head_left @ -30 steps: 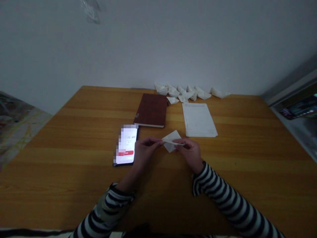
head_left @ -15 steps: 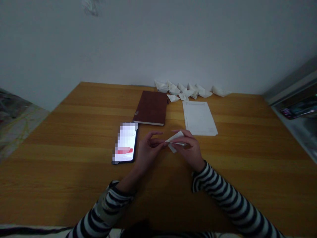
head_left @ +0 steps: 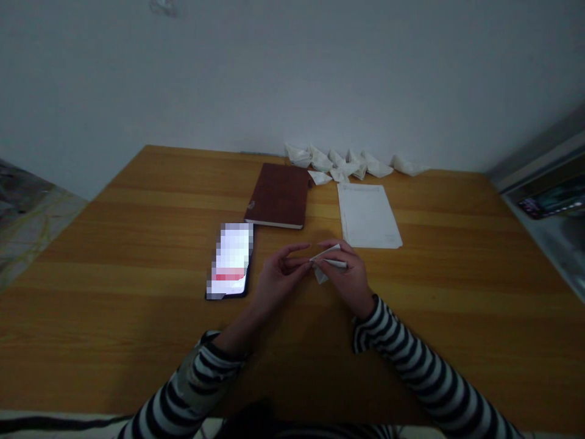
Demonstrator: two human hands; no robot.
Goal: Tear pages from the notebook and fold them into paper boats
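Observation:
A small folded piece of white paper is held between my two hands above the wooden table. My left hand pinches its left tip between thumb and fingers. Around its right side, my right hand grips it with thumb and fingers, covering part of the folds. To the left of my left hand lies a phone with its screen lit. Beyond the hands, a stack of white paper sheets rests flat on the table.
A dark red notebook lies behind the phone, near the middle. Several folded white paper shapes stand along the wall at the table's back edge. At the far right a dark screen-like object shows beyond the table.
The folded paper has turned slightly in my fingers, and less of its upper flap shows. Both hands have stayed in nearly the same place. The view has shifted a little.

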